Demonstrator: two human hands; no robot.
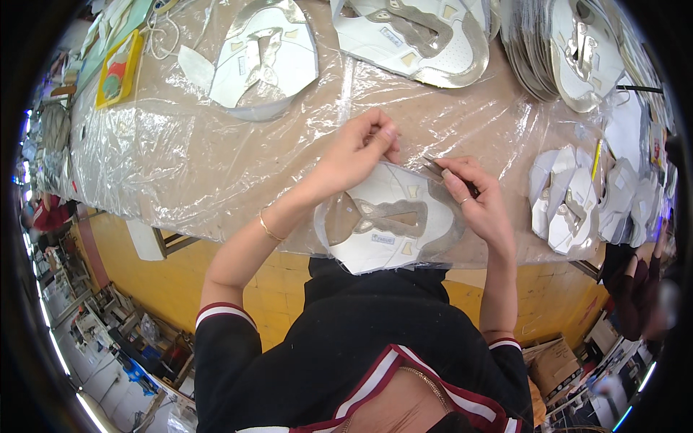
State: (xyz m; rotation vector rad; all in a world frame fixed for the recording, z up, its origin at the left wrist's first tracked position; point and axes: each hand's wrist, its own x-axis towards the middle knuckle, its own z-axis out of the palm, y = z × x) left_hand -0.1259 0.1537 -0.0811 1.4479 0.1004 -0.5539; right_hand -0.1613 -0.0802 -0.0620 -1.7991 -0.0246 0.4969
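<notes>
A white and grey shoe upper lies flat in front of me at the near edge of the table, its metallic trim around a central opening. My left hand is just past its far edge, thumb and fingers curled together; whatever they pinch is too small to make out. In my right hand is a pair of dark thread snips, held over the upper's right far side with the tip pointing toward my left hand. Most of the snips is hidden by my fingers.
Clear plastic film covers the brown table. Other uppers lie at the far side: a single one, a larger group and a tall stack. Smaller pieces sit at right. A yellow tray stands far left.
</notes>
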